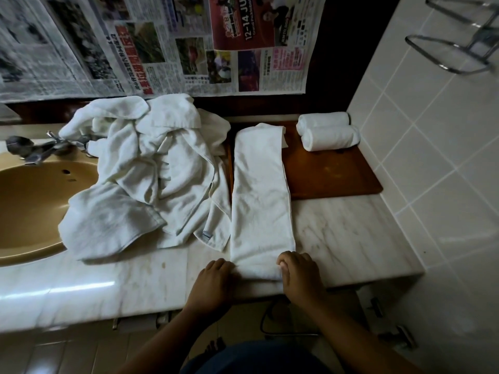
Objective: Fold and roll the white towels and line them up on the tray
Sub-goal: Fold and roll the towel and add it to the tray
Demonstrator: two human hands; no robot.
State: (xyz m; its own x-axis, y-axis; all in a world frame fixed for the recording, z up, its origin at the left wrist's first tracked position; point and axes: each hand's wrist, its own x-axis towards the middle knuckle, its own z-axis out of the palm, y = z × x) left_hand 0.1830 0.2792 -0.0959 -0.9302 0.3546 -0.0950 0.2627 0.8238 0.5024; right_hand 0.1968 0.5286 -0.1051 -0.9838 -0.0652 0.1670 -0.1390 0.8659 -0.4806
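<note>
Folded towel strip [260, 201], gripped at the near end
Left hand [216, 276] and right hand [299, 273] curl fingers round it; two rolled towels [330, 137] sit on the tray [332, 171].

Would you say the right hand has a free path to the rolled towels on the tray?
Probably yes: only bare counter and tray lie between the right hand and the rolled towels, though it grips the folded towel and must release first.
</note>
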